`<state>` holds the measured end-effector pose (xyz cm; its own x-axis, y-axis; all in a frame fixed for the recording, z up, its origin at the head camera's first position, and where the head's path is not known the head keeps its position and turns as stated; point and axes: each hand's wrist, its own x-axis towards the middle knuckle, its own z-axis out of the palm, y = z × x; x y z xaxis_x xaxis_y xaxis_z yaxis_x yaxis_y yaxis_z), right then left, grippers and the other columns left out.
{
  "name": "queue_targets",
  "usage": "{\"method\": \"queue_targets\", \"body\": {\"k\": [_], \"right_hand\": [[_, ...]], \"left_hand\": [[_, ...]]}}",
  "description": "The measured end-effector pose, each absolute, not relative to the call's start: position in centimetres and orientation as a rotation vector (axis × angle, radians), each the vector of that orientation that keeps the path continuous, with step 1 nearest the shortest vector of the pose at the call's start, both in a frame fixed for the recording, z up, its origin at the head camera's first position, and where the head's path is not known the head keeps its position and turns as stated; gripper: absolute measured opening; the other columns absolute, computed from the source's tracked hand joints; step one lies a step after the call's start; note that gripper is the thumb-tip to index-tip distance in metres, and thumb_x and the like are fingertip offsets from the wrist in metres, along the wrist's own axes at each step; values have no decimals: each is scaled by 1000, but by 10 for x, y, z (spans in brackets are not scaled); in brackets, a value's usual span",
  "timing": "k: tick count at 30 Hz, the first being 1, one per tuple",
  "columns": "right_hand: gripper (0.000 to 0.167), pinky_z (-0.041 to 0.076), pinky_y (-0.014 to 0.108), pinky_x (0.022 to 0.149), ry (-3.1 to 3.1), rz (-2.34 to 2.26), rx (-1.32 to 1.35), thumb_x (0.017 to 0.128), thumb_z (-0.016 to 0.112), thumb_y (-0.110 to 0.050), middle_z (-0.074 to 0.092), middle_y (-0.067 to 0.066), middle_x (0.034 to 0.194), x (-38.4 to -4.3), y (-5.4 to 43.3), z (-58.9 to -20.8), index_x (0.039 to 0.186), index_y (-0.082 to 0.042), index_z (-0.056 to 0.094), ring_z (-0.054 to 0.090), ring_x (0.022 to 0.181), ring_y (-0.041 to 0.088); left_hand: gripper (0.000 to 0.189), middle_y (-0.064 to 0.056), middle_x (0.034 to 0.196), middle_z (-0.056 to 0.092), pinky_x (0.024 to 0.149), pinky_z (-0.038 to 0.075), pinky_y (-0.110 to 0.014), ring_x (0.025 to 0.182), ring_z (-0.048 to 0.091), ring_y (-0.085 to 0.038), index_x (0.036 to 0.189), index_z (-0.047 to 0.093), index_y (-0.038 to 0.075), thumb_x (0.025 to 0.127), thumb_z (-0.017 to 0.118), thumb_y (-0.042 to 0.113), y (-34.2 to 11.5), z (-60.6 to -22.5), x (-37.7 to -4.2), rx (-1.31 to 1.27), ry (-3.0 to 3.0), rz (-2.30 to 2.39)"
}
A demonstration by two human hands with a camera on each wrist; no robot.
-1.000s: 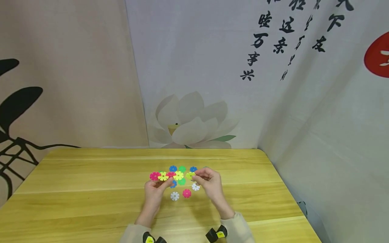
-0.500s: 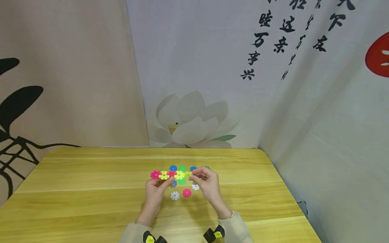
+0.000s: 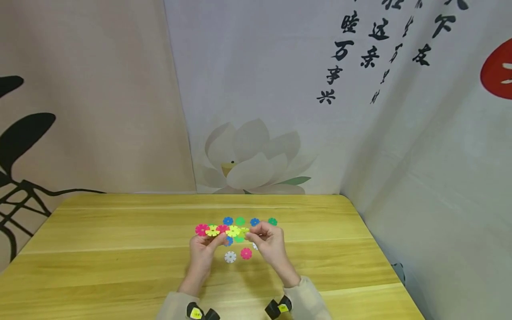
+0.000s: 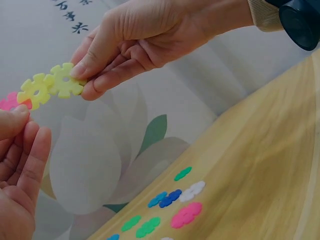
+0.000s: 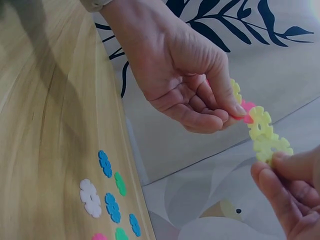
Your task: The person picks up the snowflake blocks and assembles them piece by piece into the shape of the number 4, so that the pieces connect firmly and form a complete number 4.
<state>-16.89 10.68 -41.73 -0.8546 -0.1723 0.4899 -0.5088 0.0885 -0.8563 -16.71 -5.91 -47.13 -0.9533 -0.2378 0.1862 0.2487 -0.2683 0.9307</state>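
My left hand (image 3: pixel 201 255) pinches a row of joined snowflake discs, pink and yellow by turns, above the table. Its thumb lies at the second pink disc (image 3: pixel 222 228); one more pink disc (image 3: pixel 202 230) forms the left end. Between thumb and fingertips my right hand (image 3: pixel 272 244) pinches a yellow-green snowflake disc (image 4: pixel 65 80). That disc's edge meets the yellow disc (image 4: pixel 36 92) at the row's right end, and both wrist views show the two in line. In the right wrist view my left fingers hide part of the row.
Loose snowflake discs lie on the wooden table (image 3: pixel 120 266) beneath and behind my hands: several blue and green ones, a pink disc (image 3: pixel 246 253), and a white disc (image 3: pixel 230 257). Another white disc is partly hidden by my right hand. A printed curtain (image 3: pixel 256 89) hangs behind the table.
My right hand has moved left with the yellow-green disc, closing the gap to the row's end yellow disc. The left hand has stayed nearly in place. A green disc at back right is now uncovered.
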Motion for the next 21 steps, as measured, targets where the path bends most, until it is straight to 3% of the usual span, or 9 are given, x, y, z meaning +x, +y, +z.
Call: {"method": "queue_targets", "body": {"k": [8, 15, 21], "right_hand": [[10, 58, 39, 58, -2083, 1816, 736, 75, 64, 20, 63, 27, 70, -170, 104, -417, 72, 14, 57, 63, 62, 43], [10, 58, 38, 56, -2055, 1823, 765, 76, 63, 20, 61, 28, 70, -170, 105, -419, 72, 14, 56, 62, 61, 43], [9, 58, 35, 56, -2102, 1779, 778, 78, 63, 17, 63, 25, 71, -172, 109, -418, 75, 12, 57, 64, 63, 37]], "left_hand": [[5, -2, 63, 67, 67, 57, -23, 55, 64, -9, 75, 65, -11, 80, 66, -10, -61, -474, -167, -32, -1641, -2304], [12, 2, 63, 66, 67, 56, -22, 55, 64, -9, 79, 62, -17, 79, 69, -7, -60, -471, -165, -38, -1648, -2309], [7, 1, 63, 66, 66, 56, -22, 56, 63, -9, 77, 64, -12, 79, 68, -8, -61, -467, -165, -68, -1699, -2283]]}}
